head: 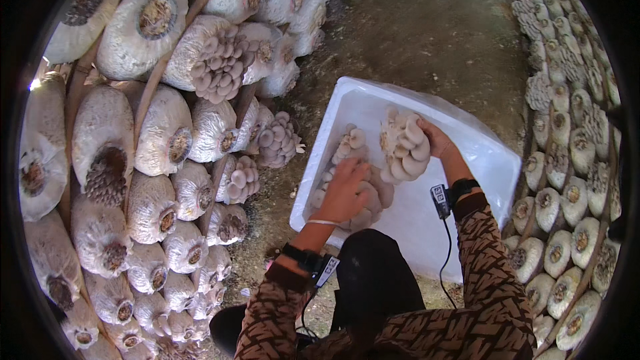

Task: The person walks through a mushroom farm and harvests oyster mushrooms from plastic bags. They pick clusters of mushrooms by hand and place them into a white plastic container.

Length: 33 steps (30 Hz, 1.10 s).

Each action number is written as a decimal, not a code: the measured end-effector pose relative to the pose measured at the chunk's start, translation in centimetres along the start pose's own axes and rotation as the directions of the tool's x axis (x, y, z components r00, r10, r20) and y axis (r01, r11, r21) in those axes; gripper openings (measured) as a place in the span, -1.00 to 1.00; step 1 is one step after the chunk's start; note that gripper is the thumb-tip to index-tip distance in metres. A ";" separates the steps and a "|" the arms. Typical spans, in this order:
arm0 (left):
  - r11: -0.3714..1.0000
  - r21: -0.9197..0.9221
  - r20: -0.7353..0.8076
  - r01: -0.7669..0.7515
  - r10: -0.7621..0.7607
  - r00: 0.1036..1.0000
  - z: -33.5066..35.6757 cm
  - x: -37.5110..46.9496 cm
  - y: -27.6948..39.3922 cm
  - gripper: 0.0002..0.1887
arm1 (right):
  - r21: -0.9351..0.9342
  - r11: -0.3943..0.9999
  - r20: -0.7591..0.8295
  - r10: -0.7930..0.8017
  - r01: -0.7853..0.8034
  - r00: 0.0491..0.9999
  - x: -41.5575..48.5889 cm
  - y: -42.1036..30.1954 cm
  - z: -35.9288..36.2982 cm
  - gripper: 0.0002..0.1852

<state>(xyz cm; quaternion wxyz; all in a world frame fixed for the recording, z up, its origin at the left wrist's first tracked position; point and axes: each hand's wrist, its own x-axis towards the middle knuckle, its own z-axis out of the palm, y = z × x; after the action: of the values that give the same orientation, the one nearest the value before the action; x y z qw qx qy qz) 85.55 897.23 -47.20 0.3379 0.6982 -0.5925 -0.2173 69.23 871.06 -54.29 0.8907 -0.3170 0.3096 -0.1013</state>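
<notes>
A white foam box (480,160) with a plastic liner sits on the ground before me. In my right hand (436,138) is a cluster of oyster mushrooms (407,147), held by its right side over the middle of the box. My left hand (345,192) rests over other oyster mushroom clusters (367,205) along the box's left side, its fingers spread. Whether those fingers grip any of the caps cannot be told. Part of the lying mushrooms is hidden beneath this hand.
Stacked mushroom grow bags (162,120) form a wall on the left, some bearing oyster mushroom clusters (222,67). Another grow-bag wall (560,210) stands on the right. Bare ground (425,30) runs between them. My knee (377,265) is at the box's near edge.
</notes>
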 end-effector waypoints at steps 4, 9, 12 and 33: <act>0.918 0.326 -0.276 0.226 -0.136 0.952 -2.6 -3.7 -5.0 -0.41 | -0.682 0.726 0.029 0.138 -0.081 0.990 6.3 2.4 0.4 -0.16; 0.857 0.130 -0.255 0.499 -0.457 0.852 -2.5 -7.5 -9.6 -0.31 | -0.912 0.400 -0.062 0.093 -0.094 0.994 8.6 6.8 3.9 -0.19; 0.891 0.060 -0.151 0.450 -0.437 0.887 -0.6 -8.2 -11.2 -0.33 | -0.902 0.423 -0.070 0.058 -0.088 0.996 8.0 8.1 5.2 -0.16; 0.896 0.177 0.203 0.408 -0.439 0.875 -5.1 -7.4 -9.9 -0.24 | -0.910 0.219 0.090 -0.722 0.351 0.686 2.1 9.2 10.2 -0.64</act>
<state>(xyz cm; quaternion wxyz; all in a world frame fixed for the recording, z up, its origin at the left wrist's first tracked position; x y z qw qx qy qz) 94.40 906.19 -51.66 0.1632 0.8002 -0.4739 -0.3294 77.03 882.51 -54.92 0.4217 -0.7910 0.3360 -0.2890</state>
